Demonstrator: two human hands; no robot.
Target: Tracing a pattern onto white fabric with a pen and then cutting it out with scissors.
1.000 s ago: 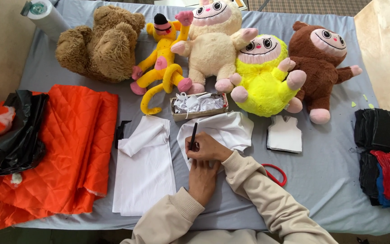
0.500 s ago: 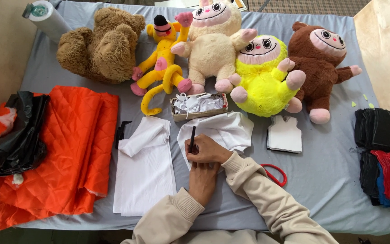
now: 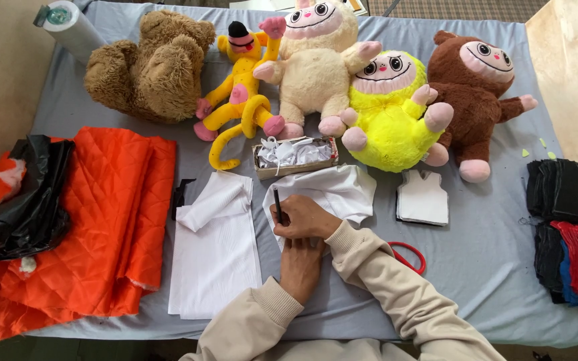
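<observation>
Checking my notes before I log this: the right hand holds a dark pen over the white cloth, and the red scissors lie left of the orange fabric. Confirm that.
Not quite. The head view shows the scissors lying right of the arms, far from the orange fabric. The right hand does hold the pen over the white cloth.

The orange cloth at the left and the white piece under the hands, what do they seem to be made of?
The orange cloth looks like quilted synthetic fabric with a slight sheen: stitched diamond lines and soft, puffy folds show. The white piece under the right hand and left hand looks like thin, matte woven fabric, since it creases and curls at the edge; it might also be soft felt.
</observation>
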